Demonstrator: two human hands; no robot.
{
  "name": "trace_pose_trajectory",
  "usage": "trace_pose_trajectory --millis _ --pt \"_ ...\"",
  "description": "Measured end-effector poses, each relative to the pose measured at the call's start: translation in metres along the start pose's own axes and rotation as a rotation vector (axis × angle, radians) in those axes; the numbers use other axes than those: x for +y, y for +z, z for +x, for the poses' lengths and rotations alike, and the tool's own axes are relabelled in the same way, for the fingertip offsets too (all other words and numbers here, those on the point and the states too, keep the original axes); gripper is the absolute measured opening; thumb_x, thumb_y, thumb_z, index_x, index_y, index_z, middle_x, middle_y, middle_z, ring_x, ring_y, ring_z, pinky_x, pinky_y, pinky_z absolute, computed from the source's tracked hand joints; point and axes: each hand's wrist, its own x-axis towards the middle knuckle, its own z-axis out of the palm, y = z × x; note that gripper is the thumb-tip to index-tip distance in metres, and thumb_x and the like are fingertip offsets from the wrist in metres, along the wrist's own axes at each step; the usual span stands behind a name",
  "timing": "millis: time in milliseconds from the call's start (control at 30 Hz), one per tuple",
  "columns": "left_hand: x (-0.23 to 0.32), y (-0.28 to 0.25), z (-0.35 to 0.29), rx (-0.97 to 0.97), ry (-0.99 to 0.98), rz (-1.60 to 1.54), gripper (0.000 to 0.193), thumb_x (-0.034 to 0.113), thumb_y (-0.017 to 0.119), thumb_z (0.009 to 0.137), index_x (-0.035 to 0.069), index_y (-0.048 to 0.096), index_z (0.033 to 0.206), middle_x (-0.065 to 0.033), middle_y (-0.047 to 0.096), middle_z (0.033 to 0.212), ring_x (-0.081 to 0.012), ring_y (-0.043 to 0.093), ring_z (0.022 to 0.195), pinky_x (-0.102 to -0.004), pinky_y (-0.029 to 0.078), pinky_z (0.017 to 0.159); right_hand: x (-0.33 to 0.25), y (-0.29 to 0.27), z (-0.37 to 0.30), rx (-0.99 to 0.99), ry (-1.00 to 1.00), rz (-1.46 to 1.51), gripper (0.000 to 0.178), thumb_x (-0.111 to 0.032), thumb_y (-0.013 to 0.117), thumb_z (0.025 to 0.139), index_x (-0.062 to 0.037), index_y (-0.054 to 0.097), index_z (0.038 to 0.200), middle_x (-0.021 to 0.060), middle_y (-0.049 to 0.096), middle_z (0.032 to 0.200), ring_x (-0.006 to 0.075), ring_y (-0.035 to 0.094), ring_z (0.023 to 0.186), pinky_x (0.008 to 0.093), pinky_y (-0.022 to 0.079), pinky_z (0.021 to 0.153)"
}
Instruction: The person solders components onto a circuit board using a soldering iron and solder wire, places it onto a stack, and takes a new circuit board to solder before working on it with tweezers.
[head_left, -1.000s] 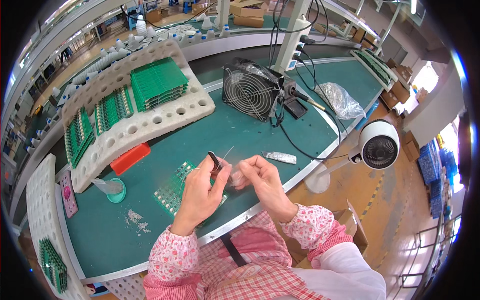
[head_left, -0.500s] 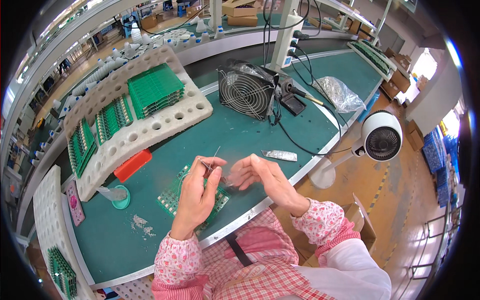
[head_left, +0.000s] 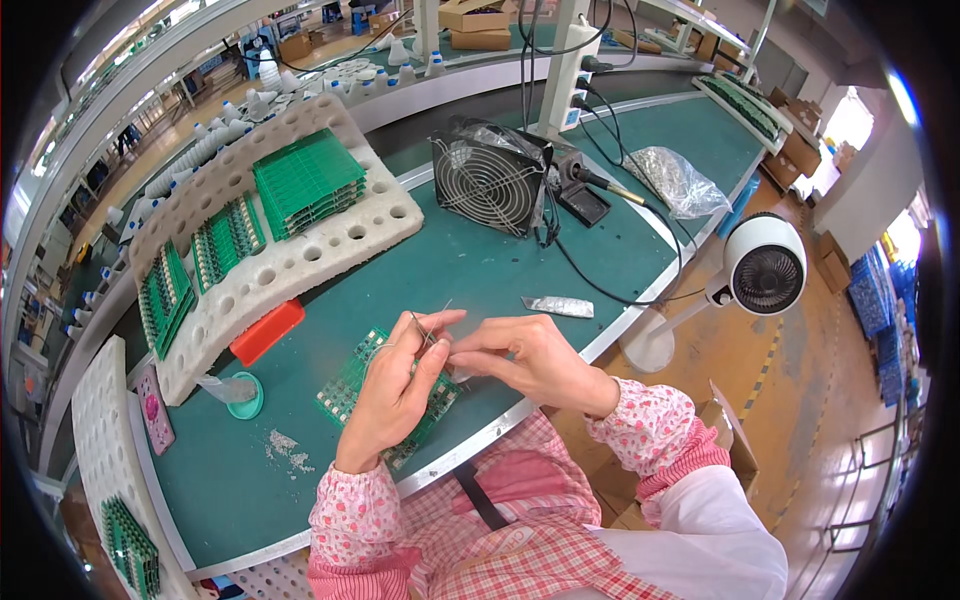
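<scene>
My left hand (head_left: 395, 385) is closed over a green circuit board (head_left: 345, 385), its thumb and fingers pinching a thin, wire-like metal piece (head_left: 422, 328) that sticks out past the fingertips. My right hand (head_left: 530, 360) meets it from the right, thumb and fingers pressed together close to the left fingertips. What the right fingers hold, if anything, is hidden. The board lies on the green mat near the table's front edge, partly covered by my left hand; small pale parts sit in rows on it.
Left of the board lie tiny pale parts (head_left: 288, 450), a green-rimmed cup (head_left: 245, 395) and a red tray (head_left: 268, 332). Behind, a foam rack (head_left: 330, 245) carries circuit boards. A black fan (head_left: 490, 185), soldering iron (head_left: 610, 187), silvery packet (head_left: 558, 306) and white fan (head_left: 765, 265) stand farther right.
My right hand has moved slightly left, and its spread fingers have closed into a pinch beside the left fingertips. The left hand keeps its grip almost in place.
</scene>
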Motion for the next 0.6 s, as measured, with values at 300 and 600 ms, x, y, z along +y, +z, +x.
trace_pose_trajectory --millis 300,600 --pt "0.003 0.008 0.0 0.051 -0.014 0.16 0.025 0.008 0.051 0.1 -0.001 0.063 0.12 -0.0111 0.063 0.107 -0.0229 0.064 0.098 -0.0344 0.049 0.086 0.003 0.017 -0.003 0.166 -0.139 -0.381 0.012 -0.014 0.07 0.087 -0.0029 0.065 0.087 0.0104 0.068 0.083 0.0266 0.066 0.068 0.0348 0.051 0.059" --pt "0.005 0.034 -0.01 0.289 -0.169 -0.023 0.021 0.008 0.051 0.103 -0.004 0.064 0.114 -0.0081 0.066 0.102 -0.0158 0.066 0.096 -0.028 0.051 0.085 0.005 0.018 -0.001 0.341 0.229 -0.104 0.011 -0.006 0.071 0.085 0.0012 0.066 0.09 0.0093 0.069 0.078 0.0155 0.068 0.071 0.0282 0.054 0.065"
